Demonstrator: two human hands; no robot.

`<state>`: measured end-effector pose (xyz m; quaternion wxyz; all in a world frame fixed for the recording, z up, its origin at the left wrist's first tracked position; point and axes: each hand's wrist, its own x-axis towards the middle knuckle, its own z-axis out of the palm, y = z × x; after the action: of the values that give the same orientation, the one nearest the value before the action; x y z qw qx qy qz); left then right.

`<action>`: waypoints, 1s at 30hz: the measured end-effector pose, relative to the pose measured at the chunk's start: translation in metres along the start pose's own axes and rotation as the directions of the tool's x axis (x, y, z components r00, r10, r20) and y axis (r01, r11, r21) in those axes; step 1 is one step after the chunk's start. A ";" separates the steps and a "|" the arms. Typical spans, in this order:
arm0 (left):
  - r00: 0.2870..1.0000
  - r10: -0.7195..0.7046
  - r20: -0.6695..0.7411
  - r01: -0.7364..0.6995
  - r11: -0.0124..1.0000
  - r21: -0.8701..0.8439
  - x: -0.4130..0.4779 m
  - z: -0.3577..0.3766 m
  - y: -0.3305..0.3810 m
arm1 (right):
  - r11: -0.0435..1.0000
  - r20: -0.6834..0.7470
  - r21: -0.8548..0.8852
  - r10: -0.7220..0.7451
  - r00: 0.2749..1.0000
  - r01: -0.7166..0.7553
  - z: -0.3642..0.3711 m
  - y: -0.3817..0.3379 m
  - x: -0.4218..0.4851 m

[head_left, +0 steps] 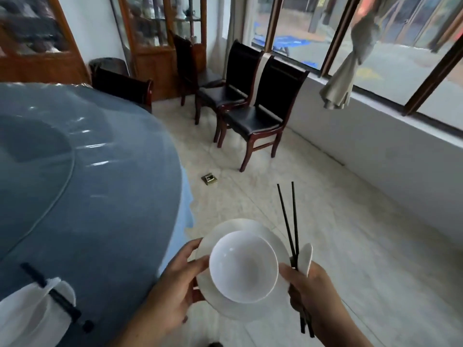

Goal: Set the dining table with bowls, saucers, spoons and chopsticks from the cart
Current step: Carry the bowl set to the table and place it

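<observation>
Left grip (172, 284) is closed on the near-left rim of a white saucer (240, 225), with the thumb laid on top and the fingers tucked beneath. A white bowl (244, 266) is carried upright on the saucer, shifted toward its near edge. Right grip (313, 289) is closed round a pair of black chopsticks (288, 221) and a white spoon (307, 256). The chopsticks are pointed up and away, slightly splayed, and the spoon is pressed against them on the right. The right thumb is stretched to the saucer's right edge, just beside the bowl. All four pieces are held in the air over the floor (338, 221), just beside the round table (100, 184), which is covered in blue cloth under clear film. At the table's near edge, lower left, blurred white dishes (27, 314) are seen with a second pair of chopsticks (53, 296) laid across them. Farther off, dark chairs (260, 106) are lined up, a brass floor socket (209, 178) is set in the tiles, and a knotted curtain (350, 61) is hung at upper right.
</observation>
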<state>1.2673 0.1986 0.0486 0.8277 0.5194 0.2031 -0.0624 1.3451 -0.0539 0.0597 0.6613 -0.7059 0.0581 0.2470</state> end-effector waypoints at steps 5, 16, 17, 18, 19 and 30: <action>0.998 0.021 -0.064 -0.026 0.998 -0.065 0.107 0.006 0.055 | 0.999 0.061 -0.034 0.003 0.998 -0.001 0.000 -0.058 0.130; 0.919 0.098 -0.383 -0.175 0.969 -0.173 0.330 0.010 0.139 | 0.978 0.345 -0.195 -0.001 0.939 0.073 0.024 -0.188 0.424; 0.907 0.100 -0.410 -0.190 0.965 -0.183 0.346 0.010 0.147 | 0.973 0.372 -0.219 0.009 0.928 0.078 0.029 -0.200 0.447; 0.892 0.100 -0.442 -0.204 0.960 -0.194 0.364 0.007 0.155 | 0.967 0.392 -0.243 0.024 0.919 0.079 0.036 -0.212 0.472; 0.881 0.100 -0.462 -0.215 0.955 -0.204 0.376 0.007 0.162 | 0.963 0.402 -0.258 0.035 0.915 0.077 0.043 -0.222 0.489; 0.732 0.131 -0.669 -0.352 0.913 -0.206 0.526 -0.101 0.269 | 0.943 0.624 -0.325 0.159 0.765 0.069 0.203 -0.308 0.704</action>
<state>1.8030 0.4661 0.0239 0.7812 0.3905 0.4105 0.2622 2.0290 0.3500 0.0385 0.5076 -0.6770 -0.1965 0.4953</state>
